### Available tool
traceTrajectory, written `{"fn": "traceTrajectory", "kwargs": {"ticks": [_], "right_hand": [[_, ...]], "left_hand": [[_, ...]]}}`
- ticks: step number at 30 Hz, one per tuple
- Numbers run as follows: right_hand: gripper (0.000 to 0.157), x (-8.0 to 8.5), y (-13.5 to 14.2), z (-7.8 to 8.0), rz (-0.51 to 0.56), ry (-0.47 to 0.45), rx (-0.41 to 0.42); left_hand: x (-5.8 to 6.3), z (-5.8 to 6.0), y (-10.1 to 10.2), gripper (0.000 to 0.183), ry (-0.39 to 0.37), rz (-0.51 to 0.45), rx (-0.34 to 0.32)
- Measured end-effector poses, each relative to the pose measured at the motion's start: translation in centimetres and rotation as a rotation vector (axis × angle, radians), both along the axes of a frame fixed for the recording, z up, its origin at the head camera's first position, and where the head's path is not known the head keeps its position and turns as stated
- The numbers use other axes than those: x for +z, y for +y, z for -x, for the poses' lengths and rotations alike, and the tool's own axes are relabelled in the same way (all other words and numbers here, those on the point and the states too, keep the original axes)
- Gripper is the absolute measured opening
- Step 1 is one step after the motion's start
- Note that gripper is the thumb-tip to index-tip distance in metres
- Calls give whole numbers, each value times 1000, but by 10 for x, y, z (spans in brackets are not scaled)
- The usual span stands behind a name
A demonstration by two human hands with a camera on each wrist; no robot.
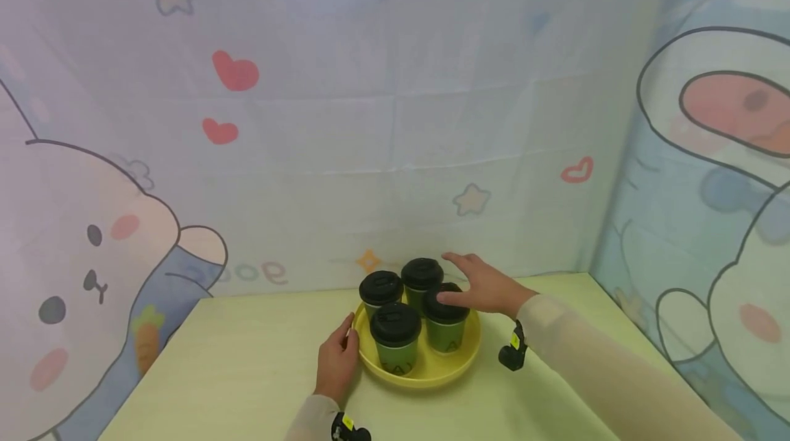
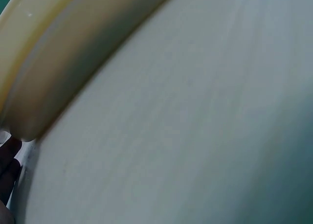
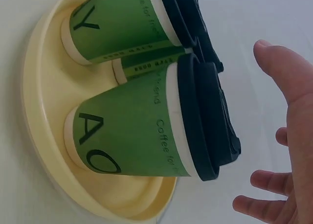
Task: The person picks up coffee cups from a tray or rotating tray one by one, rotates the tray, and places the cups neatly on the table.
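Left hand [image 1: 337,362]: lay uncurled at the yellow tray [image 1: 427,383], probably steadying it.
Right hand [image 1: 484,288]: spread wide, held nothing, above the cups [image 1: 397,353].
Cups: four, lidded, upright on the tray, between hands; its rim likely kept them together.
Table [image 1: 259,359]: pale, ran beneath both.
Backdrop [image 1: 395,118]: cartoon-printed cloth hung beyond.

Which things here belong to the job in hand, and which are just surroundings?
In the job:
four lidded cups
yellow tray
left hand, at the tray's rim
right hand, near the cups

Just surroundings:
table
printed backdrop
black wrist devices
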State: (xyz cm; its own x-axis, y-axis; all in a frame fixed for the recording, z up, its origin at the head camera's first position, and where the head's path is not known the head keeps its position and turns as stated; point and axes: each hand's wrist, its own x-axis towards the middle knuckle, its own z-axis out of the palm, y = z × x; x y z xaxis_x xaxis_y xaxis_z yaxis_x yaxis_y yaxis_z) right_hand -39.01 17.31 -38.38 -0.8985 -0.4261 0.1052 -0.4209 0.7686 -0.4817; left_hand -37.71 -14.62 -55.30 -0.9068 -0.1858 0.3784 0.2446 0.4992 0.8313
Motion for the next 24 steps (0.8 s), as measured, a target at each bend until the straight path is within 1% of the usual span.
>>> {"fn": "traceTrajectory", "kwargs": {"ticks": [5,10,17,24], "right_hand": [[100,-3,-7,-5,-27,-17,11],[99,-5,-12,-8,-61,-10,28],[96,-11,-15,-7,-97,10,38],[92,-16,-17,-7,-133,30,38]], "left_hand": [[-1,1,-1,42,8,-8,-2],[-2,3,-1,42,11,-16,-5],[-3,3,-1,42,0,-16,-1],[-4,0,-1,43,-1,-25,-11]]}}
